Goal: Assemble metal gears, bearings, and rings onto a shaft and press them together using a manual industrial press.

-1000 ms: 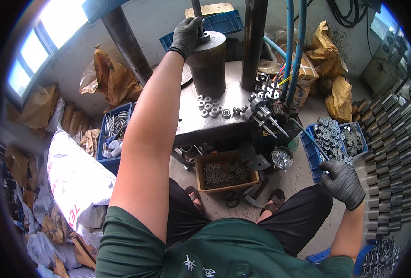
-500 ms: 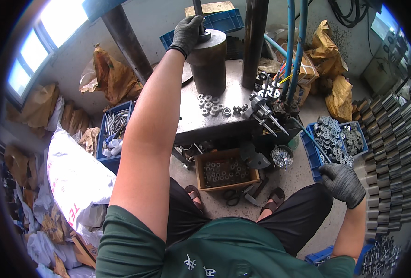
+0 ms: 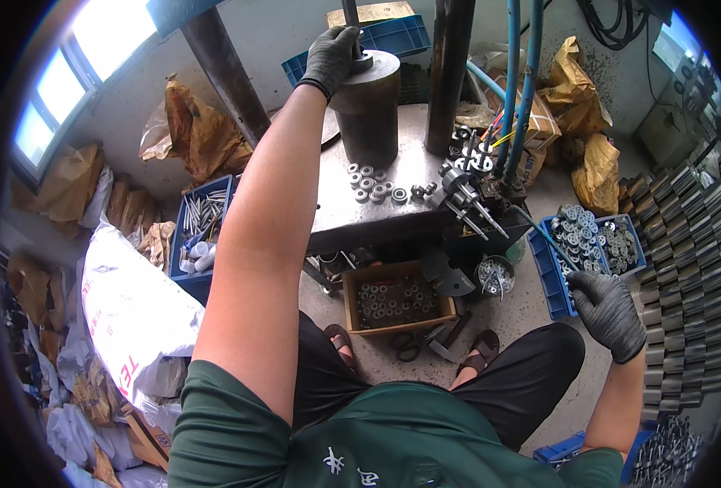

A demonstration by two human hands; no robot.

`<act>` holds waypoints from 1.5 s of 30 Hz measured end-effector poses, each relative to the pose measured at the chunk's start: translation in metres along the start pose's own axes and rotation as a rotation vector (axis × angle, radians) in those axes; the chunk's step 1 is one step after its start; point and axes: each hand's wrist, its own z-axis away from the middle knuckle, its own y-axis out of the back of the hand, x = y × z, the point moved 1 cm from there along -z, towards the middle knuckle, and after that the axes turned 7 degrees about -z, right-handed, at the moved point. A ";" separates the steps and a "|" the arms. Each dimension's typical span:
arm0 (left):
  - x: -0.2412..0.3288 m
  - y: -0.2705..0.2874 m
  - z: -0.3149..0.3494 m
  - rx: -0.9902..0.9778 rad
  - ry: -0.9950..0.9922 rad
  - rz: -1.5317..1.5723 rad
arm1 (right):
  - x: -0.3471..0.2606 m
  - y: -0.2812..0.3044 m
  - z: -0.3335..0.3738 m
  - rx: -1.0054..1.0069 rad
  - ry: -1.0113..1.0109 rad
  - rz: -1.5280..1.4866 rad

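From my end, the left hand (image 3: 330,60), in grey knit, had its fingers wrapped round a dark upright rod (image 3: 350,11) atop the steel cylinder (image 3: 368,114); the rod's top ran out of view; the right hand (image 3: 608,315) curled at a thin lever (image 3: 543,236), whether gripping I couldn't tell; ring-shaped bearings (image 3: 399,196) dotted the shiny worktop (image 3: 340,213), partly blocked by the left forearm (image 3: 263,220).

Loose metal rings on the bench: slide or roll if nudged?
The metal rings mostly lie flat, so they'd probably slide, not roll. The bench looks smooth and shiny, so likely little grip. Bare metal suggests they're stiff.
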 end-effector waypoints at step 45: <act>-0.056 -0.015 0.347 -0.015 0.958 0.669 | -0.066 -0.002 -0.033 0.372 0.573 0.370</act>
